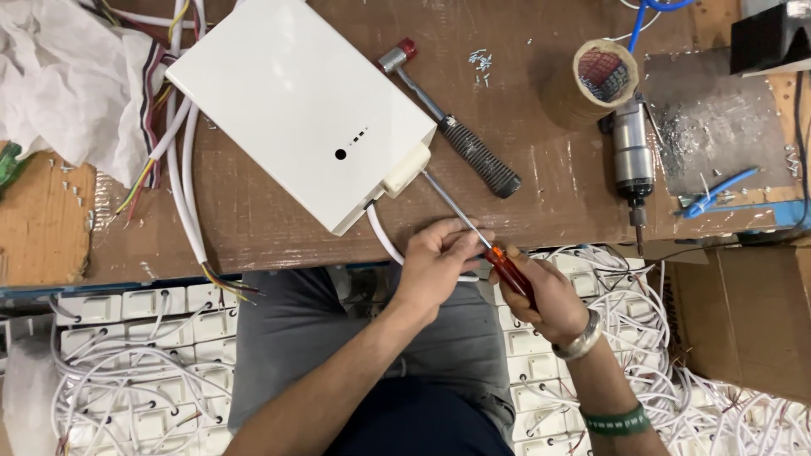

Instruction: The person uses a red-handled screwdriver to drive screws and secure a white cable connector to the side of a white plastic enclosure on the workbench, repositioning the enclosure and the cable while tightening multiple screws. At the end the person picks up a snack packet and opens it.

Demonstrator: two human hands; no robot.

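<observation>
A white rectangular box (300, 105) lies tilted on the brown workbench (279, 228), with a small cream connector block (407, 169) at its lower right corner. A white cable (383, 239) runs from that corner toward me. My right hand (541, 295) grips the red handle of a screwdriver (509, 268); its metal shaft reaches up to the connector block. My left hand (439, 257) is closed around the shaft and the white cable just below the bench edge.
A hammer (460, 135) lies right of the box. A tape roll (596, 80) and a powered driver tool (632, 160) sit at the right beside a grey metal plate (718, 127). White cloth (68, 84) lies at left. Several white wired units (135, 355) fill the floor, with a cardboard box (743, 321) at right.
</observation>
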